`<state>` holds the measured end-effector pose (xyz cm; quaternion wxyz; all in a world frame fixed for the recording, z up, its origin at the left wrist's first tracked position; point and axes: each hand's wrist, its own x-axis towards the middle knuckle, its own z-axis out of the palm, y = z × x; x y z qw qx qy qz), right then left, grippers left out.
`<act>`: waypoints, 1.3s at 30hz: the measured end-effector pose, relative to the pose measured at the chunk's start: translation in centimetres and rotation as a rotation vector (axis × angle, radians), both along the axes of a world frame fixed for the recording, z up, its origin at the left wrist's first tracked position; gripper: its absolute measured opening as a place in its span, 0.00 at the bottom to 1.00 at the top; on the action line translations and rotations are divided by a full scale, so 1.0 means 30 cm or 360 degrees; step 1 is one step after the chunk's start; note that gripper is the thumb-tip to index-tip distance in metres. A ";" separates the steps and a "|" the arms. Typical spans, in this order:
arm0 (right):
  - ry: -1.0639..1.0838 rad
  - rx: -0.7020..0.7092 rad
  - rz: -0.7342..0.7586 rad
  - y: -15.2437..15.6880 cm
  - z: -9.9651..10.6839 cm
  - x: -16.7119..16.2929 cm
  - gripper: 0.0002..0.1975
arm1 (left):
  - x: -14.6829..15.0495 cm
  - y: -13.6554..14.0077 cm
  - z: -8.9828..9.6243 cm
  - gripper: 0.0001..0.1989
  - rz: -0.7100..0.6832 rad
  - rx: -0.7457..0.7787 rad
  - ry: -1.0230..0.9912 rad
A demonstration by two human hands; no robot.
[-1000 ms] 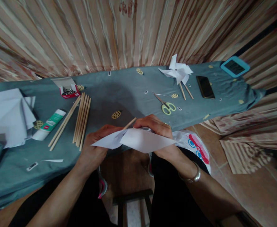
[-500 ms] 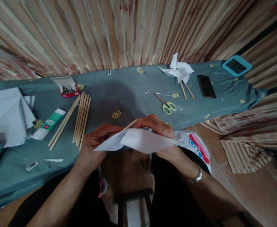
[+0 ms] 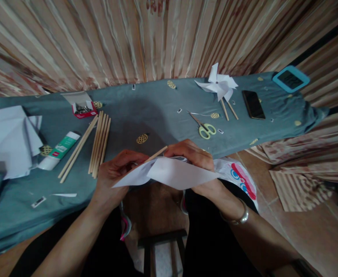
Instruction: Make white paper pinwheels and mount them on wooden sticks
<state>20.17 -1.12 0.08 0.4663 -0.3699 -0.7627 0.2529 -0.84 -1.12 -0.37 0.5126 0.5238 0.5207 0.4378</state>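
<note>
A white paper pinwheel [image 3: 183, 173] is between my two hands, over the near edge of the table. Its folded blades face me and hide part of my fingers. Behind it, a thin wooden stick [image 3: 158, 153] slants up to the right, its tip showing between the hands. My left hand [image 3: 118, 169] is closed round the stick and the left side of the paper. With curled fingers, my right hand [image 3: 193, 156] grips the pinwheel near the stick's tip; the fingertips are hidden behind the paper.
On the green-covered table [image 3: 154, 115] are several wooden sticks [image 3: 99, 144], a red box of pins [image 3: 84, 109], a glue tube [image 3: 59, 151], white paper sheets [image 3: 7, 142], green-handled scissors [image 3: 206, 130], finished pinwheels [image 3: 219, 85], a phone [image 3: 253, 104] and a blue-framed timer [image 3: 291, 79].
The two hands and the pinwheel stay almost in place, with the paper blades shifted very slightly. The view has moved a little.
</note>
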 end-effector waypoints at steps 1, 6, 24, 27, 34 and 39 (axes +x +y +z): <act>-0.0005 -0.0001 -0.0001 0.000 0.001 0.000 0.10 | 0.001 0.000 0.000 0.05 -0.0005 0.0003 -0.0008; -0.0013 -0.0001 -0.0020 0.000 0.003 0.002 0.10 | 0.009 0.003 0.003 0.05 0.0004 0.0028 -0.0061; 0.0000 -0.0041 -0.0047 -0.002 0.005 0.003 0.08 | 0.010 0.001 0.011 0.05 -0.0011 -0.0004 -0.0041; -0.0007 -0.0047 -0.0052 -0.002 0.005 0.003 0.09 | 0.012 0.001 0.010 0.05 -0.0008 -0.0002 -0.0046; 0.0016 -0.0060 -0.0026 -0.002 0.006 0.006 0.08 | 0.007 -0.002 0.009 0.07 -0.0016 -0.0004 0.0031; 0.0006 -0.0142 -0.0067 -0.005 0.008 0.003 0.06 | 0.005 -0.003 0.000 0.06 -0.0001 -0.0004 0.0019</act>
